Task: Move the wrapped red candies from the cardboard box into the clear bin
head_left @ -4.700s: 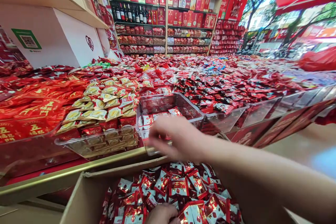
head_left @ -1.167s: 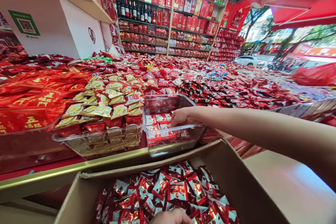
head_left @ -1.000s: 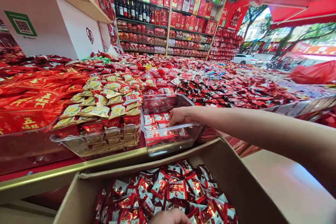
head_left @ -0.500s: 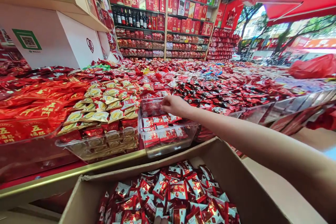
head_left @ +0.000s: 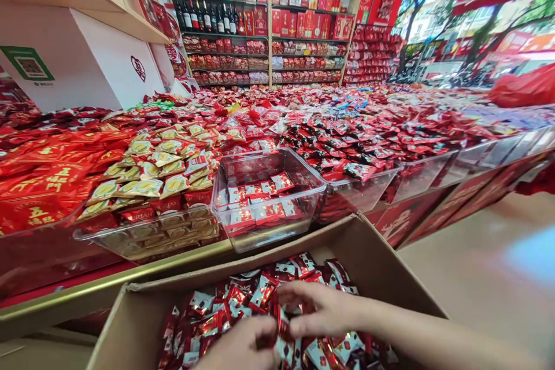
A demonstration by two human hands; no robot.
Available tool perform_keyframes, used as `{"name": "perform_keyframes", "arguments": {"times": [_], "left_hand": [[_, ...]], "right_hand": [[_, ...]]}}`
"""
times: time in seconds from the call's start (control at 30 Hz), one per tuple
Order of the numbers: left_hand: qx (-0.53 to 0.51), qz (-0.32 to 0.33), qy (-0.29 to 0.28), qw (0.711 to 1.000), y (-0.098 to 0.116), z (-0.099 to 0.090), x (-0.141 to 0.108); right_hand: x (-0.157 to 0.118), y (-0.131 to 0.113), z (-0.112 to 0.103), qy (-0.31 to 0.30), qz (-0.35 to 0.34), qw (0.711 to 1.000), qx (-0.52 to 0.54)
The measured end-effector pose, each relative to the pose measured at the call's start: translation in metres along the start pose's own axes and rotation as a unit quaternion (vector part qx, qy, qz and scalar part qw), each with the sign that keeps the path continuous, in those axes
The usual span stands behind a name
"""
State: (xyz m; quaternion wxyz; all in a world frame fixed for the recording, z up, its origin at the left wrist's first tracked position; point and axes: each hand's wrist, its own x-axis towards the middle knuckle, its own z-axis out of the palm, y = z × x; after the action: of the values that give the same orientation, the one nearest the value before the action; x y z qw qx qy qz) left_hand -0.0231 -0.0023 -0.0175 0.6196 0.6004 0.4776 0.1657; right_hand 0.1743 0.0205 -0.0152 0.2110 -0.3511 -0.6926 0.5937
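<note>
A cardboard box (head_left: 117,324) full of small red-and-white wrapped candy packets (head_left: 202,303) stands at the bottom of the view. Both hands are down inside it, close together. My right hand (head_left: 323,309) has its thumb and fingers apart over the packets, with a packet (head_left: 284,324) showing between the two hands. My left hand (head_left: 243,344), somewhat blurred, is to its left, its thumb and forefinger apart; I see nothing held in it. Beyond the box sits a clear plastic bin (head_left: 269,240), partly filled with similar packets (head_left: 264,208) laid in rows.
Left of the bin are gold durian-print packets (head_left: 160,159) and large red packets (head_left: 47,185). Black-and-red packets (head_left: 338,144) lie to the right. A gold counter edge (head_left: 87,277) runs behind the box. Shelves of bottles (head_left: 208,17) and red boxes stand at the back.
My right hand has moved from above the clear bin down into the cardboard box. More of my left hand shows in the box now. The view has shifted slightly.
</note>
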Motion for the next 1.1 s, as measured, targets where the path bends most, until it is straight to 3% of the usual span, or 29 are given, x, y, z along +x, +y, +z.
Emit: {"name": "perform_keyframes", "arguments": {"times": [0.1, 0.17, 0.23, 0.33, 0.5, 0.73, 0.87, 0.97, 1.03, 1.1], "left_hand": [[-0.034, 0.032, -0.003, 0.999, 0.032, -0.003, -0.005], [-0.083, 0.040, 0.020, 0.996, 0.047, -0.002, -0.007], [-0.133, 0.034, 0.044, 0.990, 0.056, 0.002, -0.009], [-0.171, 0.014, 0.072, 0.983, 0.056, 0.010, -0.008], [-0.134, 0.009, 0.141, 0.981, 0.042, 0.019, 0.000], [-0.173, 0.030, 0.129, 0.976, 0.038, 0.020, 0.003], [-0.290, 0.022, 0.113, 0.950, 0.045, 0.016, -0.002], [-0.426, 0.050, 0.048, 0.902, 0.048, 0.012, -0.007], [-0.465, 0.071, -0.007, 0.882, 0.047, 0.010, -0.009], [-0.453, 0.087, -0.028, 0.887, 0.044, 0.010, -0.009]], "right_hand": [[0.009, -0.003, 0.003, 0.024, 0.058, 0.992, 0.109], [0.014, -0.009, 0.006, 0.065, 0.075, 0.991, 0.089], [0.015, -0.014, 0.008, 0.107, 0.042, 0.993, 0.033], [0.014, -0.022, 0.009, 0.171, -0.002, 0.985, -0.036], [0.013, -0.028, 0.012, 0.222, -0.012, 0.967, -0.123], [0.016, -0.028, 0.014, 0.240, -0.027, 0.953, -0.184], [0.016, -0.030, 0.014, 0.240, -0.030, 0.968, -0.061], [0.016, -0.029, 0.019, 0.157, 0.009, 0.976, 0.152], [0.015, -0.028, 0.024, 0.083, 0.065, 0.949, 0.299], [0.012, -0.028, 0.027, 0.031, 0.112, 0.906, 0.406]]}}
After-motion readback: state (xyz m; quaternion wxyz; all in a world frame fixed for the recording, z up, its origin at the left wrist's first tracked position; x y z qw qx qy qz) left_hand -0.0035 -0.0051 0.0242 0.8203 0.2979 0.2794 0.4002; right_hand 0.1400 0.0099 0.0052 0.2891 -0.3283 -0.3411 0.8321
